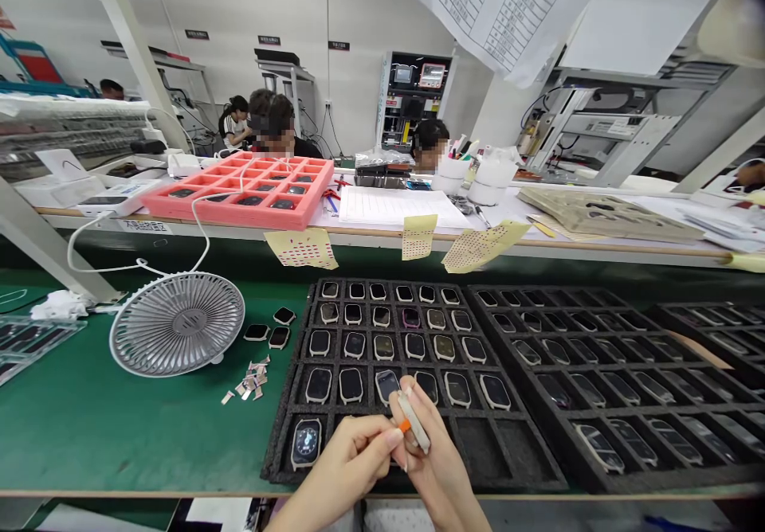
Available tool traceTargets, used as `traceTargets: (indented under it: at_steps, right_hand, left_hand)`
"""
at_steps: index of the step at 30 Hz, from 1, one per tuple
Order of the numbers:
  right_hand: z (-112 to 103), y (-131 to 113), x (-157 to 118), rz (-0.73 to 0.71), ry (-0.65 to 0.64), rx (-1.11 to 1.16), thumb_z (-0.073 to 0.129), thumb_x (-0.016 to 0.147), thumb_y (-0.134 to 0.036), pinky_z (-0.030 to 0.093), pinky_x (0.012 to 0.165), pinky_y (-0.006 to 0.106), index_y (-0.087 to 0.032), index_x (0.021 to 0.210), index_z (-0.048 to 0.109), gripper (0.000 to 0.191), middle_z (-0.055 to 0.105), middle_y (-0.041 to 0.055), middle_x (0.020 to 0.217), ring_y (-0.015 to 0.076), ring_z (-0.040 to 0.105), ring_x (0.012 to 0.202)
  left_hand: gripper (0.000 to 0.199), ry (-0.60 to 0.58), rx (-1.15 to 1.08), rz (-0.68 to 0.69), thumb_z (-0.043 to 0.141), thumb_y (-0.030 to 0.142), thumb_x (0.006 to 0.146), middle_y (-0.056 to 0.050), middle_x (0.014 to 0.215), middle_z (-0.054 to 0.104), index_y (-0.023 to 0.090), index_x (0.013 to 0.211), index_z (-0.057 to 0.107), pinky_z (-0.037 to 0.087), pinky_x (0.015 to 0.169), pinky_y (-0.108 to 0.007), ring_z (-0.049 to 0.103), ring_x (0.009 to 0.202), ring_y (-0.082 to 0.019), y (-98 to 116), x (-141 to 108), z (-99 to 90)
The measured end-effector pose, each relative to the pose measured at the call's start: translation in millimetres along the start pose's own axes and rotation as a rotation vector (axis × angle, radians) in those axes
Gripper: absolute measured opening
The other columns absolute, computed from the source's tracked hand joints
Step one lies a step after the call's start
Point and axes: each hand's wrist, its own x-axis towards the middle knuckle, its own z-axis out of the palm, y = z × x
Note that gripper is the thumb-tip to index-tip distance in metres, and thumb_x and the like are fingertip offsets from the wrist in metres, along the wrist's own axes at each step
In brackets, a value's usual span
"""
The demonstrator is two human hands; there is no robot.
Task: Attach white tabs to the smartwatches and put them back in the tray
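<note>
Above the front of a black foam tray [278, 436], my right hand [435, 456] grips a silvery watch case [413, 420], turned on its edge. My left hand [358, 456] pinches a small orange tab [405, 426] against the side of that case. Rows of square watch cases with dark screens fill most compartments of the tray. One watch [307, 443] at the front left shows a lit dial. Two compartments at the tray's front right hold nothing.
Left of the tray lie three watch cases [280, 337], small pale strips [251, 381] and a grey fan [179, 323]. More foam trays [574, 468] stand right. A pink tray [239, 217] sits on the shelf. People [272, 122] are behind.
</note>
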Motion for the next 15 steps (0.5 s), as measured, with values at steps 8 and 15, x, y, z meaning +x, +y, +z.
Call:
traceTargets:
  at_steps: [8, 15]
  right_hand:
    - [-7.6, 4.8, 2.3, -0.062, 0.015, -0.020, 0.074, 0.071, -0.046, 0.014, 0.035, 0.014, -0.023, 0.080, 0.051, 0.034, 0.034, -0.0119, 0.049, 0.0036, 0.012, 0.039]
    - [-8.9, 17.7, -9.2, -0.278, 0.141, -0.377, 0.061, 0.081, -0.053, 0.034, 0.045, 0.019, -0.026, 0.090, 0.054, 0.030, 0.051, -0.0043, 0.073, 0.0096, 0.041, 0.053]
  left_hand:
    - [0.050, 0.163, 0.108, 0.057, 0.049, 0.062, 0.084, 0.006, 0.051, 0.035, 0.017, 0.061, 0.045, 0.024, 0.045, -0.020, 0.031, 0.047, -0.007, -1.1, 4.6, -0.7]
    - [0.039, 0.195, 0.276, 0.077, 0.045, 0.049, 0.090, 0.003, 0.061, 0.046, 0.018, 0.066, 0.045, 0.038, 0.058, -0.022, 0.044, 0.058, -0.011, 3.2, 2.9, 4.7]
